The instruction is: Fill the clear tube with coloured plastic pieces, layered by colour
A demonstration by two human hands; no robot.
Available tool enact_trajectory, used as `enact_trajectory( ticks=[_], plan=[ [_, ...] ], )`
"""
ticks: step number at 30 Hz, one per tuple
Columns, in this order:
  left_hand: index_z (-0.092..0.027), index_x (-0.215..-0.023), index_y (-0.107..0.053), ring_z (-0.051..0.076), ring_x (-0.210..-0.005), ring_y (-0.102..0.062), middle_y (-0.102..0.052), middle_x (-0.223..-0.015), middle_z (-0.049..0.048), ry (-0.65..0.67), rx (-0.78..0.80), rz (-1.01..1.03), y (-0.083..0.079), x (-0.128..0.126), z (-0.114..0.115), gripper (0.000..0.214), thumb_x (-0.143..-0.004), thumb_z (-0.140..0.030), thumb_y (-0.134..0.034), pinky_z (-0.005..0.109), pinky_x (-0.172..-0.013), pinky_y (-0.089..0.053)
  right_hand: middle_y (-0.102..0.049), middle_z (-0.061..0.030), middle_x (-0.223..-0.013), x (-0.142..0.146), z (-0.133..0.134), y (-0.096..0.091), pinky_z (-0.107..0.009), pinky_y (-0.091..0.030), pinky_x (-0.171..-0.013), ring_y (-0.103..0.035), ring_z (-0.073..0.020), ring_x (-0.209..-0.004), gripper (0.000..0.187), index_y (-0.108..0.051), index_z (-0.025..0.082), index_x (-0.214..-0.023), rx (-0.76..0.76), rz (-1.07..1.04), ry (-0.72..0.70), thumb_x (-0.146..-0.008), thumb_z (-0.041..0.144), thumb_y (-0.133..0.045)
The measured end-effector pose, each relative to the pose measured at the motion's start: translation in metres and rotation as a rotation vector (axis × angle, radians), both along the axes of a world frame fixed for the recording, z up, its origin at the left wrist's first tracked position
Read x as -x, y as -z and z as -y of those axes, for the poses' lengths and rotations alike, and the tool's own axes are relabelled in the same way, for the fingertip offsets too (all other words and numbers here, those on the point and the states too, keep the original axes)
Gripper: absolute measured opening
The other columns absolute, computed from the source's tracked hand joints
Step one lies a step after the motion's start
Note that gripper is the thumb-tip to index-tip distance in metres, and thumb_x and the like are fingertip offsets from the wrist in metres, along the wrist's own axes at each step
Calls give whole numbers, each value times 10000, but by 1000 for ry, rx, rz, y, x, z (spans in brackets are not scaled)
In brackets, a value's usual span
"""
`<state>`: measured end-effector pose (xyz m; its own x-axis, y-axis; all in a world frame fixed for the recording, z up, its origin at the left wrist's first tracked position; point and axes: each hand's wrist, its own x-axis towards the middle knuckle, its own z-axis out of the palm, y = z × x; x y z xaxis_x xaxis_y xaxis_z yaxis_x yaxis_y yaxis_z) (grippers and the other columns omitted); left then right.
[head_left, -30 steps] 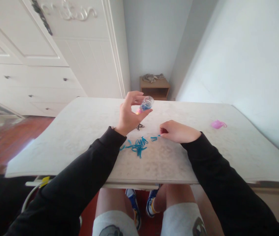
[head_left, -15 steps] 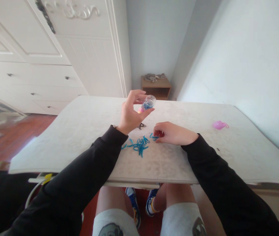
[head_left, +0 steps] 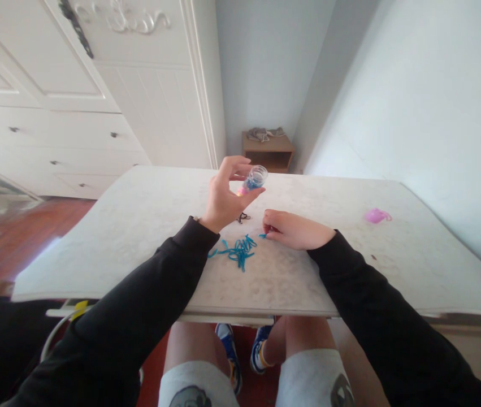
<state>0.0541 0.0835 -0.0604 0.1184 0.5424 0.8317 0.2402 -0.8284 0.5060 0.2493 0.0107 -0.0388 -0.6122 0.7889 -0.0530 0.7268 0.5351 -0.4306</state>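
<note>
My left hand is wrapped round a small clear jar, tilted with its open mouth facing up and to the right. Blue, pink and yellow contents show through its wall. Low over the table, my right hand is closed, thumb and fingers pinching a blue rubber band of which only an end shows. To its left lies a loose pile of blue rubber bands. Several dark bands lie just beyond the pile, partly behind my left wrist.
A pink, see-through item lies at the right of the white table. A small dark speck is nearer me. Past the far edge stands a wooden nightstand with a cloth on top. White cabinets rise at the left.
My right hand has shifted slightly left and up, its fingers closing further so less blue shows beneath them. My left hand keeps the jar in nearly the same place.
</note>
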Motion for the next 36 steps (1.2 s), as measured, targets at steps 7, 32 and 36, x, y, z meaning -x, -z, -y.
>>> enact_trajectory(
  ticks=[7, 32, 36],
  plan=[
    [-232, -1261, -590, 214, -1034, -750, -742, -1169, 50, 12, 7, -34, -8, 2, 5, 603, -733, -244, -881, 342, -895, -622, -661, -39, -812, -14, -6, -16, -324, -434, -723, -578, -190, -746, 106, -588, 200, -842, -274, -210, 235, -900, 118, -557],
    [-224, -1201, -563, 186, -945, -769, -796, -1085, 52, 145, 103, -114, -9, -2, 14, 574, -733, -272, -893, 305, -853, -593, -687, -26, -832, 1, 4, -21, -338, -522, -716, -622, -178, -741, 113, -665, 220, -864, -790, -616, 304, -897, 138, -594],
    [-227, -1268, -499, 181, -932, -774, -780, -1091, 63, 159, 167, 65, -6, -3, 4, 627, -774, -345, -866, 299, -804, -626, -658, -16, -817, 0, 6, -24, -320, -502, -688, -596, -166, -727, 89, -640, 222, -857, -798, -673, 333, -890, 160, -585]
  ],
)
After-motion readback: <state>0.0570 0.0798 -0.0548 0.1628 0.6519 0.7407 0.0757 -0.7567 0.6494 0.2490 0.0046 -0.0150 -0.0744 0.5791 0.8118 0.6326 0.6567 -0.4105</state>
